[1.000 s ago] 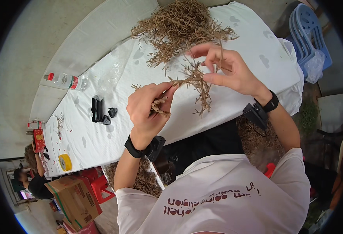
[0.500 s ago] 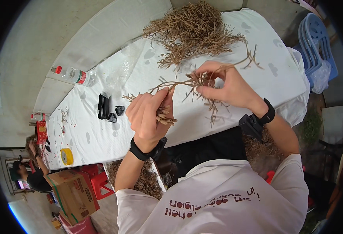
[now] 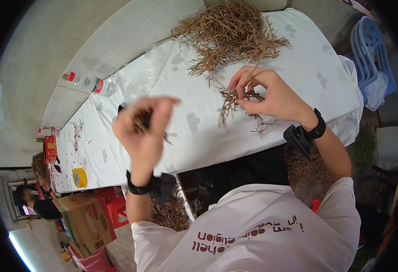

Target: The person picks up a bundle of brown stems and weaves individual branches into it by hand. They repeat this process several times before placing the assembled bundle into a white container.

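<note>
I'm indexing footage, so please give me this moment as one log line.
left hand: holds twigs, blurred | right hand: holds sprig | pile: on table, beyond both hands | yellow roll: on table, left side

**Positions on and around the counter**

We log a twig pile at the counter's back edge. Before it, over the counter: the right hand, a sprig in it. Left of this: the left hand, holding a twig bundle. Farther left, toward the back edge, a bottle. Near the left end we find a second bottle, a small box just before it, and a tape roll nearer the front. Beside the left front edge: a stool, with a carton left of it. Beyond the right end, a stool stack.
</note>
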A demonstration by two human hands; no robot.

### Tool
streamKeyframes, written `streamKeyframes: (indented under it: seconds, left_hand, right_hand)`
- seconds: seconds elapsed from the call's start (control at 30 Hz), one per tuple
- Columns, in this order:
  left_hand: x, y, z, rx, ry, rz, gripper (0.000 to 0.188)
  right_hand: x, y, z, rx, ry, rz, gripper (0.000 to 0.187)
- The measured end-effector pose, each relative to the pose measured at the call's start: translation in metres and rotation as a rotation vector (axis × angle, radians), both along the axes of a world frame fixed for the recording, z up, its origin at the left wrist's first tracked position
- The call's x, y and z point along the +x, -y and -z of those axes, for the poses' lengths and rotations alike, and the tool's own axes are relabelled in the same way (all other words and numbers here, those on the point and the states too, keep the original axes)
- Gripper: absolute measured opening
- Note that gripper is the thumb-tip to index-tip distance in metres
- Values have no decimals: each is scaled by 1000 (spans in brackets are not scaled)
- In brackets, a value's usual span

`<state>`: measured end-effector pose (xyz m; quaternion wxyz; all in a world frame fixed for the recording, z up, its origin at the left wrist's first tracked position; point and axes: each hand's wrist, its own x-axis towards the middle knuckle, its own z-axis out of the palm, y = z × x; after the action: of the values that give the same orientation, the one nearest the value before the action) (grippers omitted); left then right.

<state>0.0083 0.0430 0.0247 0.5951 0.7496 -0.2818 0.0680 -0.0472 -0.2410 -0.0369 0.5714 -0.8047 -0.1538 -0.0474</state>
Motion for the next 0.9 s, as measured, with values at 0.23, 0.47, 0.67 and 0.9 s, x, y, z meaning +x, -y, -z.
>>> streamKeyframes:
  seconds: [0.23, 0.47, 0.67, 0.9]
  left_hand:
    - [35, 34, 21, 354, -217, 262, 20]
    - [22, 54, 48, 166, -298, 334, 15]
    - [19, 47, 44, 137, -244, 340, 10]
    - [19, 36, 39, 75, -533, 407, 16]
  right_hand:
    - [0, -8, -3, 55, 13, 29, 10]
    - [-5, 0, -6, -37, -100, 54, 12]
    - [-1, -3, 4, -81, -91, 115, 22]
    - [4, -4, 11, -208, -7, 318, 30]
